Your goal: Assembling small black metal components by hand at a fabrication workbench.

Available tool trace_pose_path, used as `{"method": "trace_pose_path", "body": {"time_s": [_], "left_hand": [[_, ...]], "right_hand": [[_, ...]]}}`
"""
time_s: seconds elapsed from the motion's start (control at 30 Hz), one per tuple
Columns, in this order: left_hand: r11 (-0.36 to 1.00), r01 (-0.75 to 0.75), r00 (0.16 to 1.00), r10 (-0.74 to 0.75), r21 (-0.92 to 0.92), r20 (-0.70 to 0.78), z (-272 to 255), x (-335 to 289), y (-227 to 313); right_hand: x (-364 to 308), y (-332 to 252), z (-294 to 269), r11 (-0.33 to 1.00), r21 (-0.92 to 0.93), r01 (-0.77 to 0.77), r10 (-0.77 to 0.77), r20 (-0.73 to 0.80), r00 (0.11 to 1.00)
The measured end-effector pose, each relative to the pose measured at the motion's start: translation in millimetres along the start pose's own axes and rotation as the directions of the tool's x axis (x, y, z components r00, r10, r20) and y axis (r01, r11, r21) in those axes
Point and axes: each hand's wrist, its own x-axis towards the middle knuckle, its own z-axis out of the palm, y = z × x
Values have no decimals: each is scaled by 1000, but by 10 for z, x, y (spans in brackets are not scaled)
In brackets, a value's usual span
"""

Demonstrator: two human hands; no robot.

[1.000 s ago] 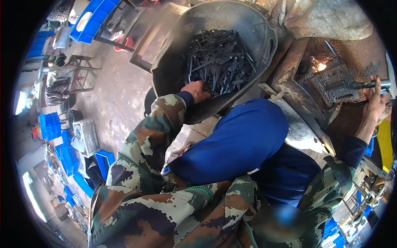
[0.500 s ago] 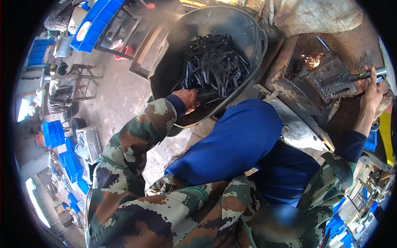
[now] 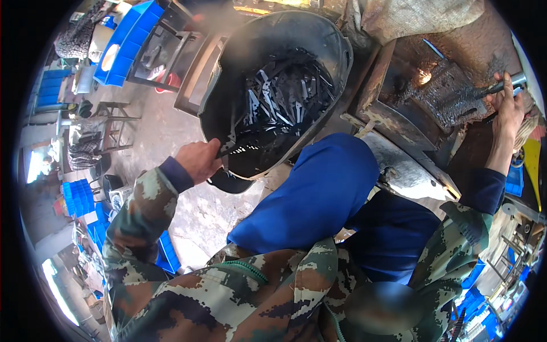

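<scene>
A large black tub (image 3: 213,94) holds a heap of dark flat metal strips (image 3: 276,100), some with shiny faces. Over the tub's near left rim, my left hand (image 3: 199,161) is closed on a thin dark metal strip (image 3: 232,149) that points right, over the tub. On the far right, my right hand (image 3: 507,111) is wrapped round a metal handle (image 3: 496,89) with a shiny cylindrical end. That handle runs left to a rough, dark, crusted block (image 3: 450,94) in a rusty metal trough (image 3: 379,105). An orange glow shows beside the block.
Draped cloth sacking (image 3: 421,17) lies behind the trough. My blue-trousered knee sits between tub and trough. A metal frame (image 3: 191,85), a blue bin (image 3: 128,43) and a red basin (image 3: 167,81) stand to the left, with a wooden stool (image 3: 117,117) farther off.
My left hand has drawn back from the heap, left and toward me past the tub's rim, with a dark strip in its fingers. My right hand stays on the handle.
</scene>
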Motion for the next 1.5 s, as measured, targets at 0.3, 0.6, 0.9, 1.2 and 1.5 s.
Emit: {"method": "trace_pose_path", "body": {"time_s": [0.3,0.6,0.9,1.2,1.5], "left_hand": [[996,46,959,-65,-72,-275,8,549,262],[976,68,874,-159,-208,-459,576,1662,481],[962,-65,924,-42,-266,-379,501,1524,305],[990,-15,940,-34,-139,-339,261,1508,270],[965,-7,709,-181,-263,-682,149,2430,693]], "right_hand": [[-44,-42,55,1000,-6,13,-13,26,1000],[-121,-74,104,998,52,31,-33,36,999],[-116,-84,75,997,70,34,-37,39,999],[-64,14,8,997,75,30,-33,45,998],[-78,-74,80,997,62,34,-35,20,999]]}}
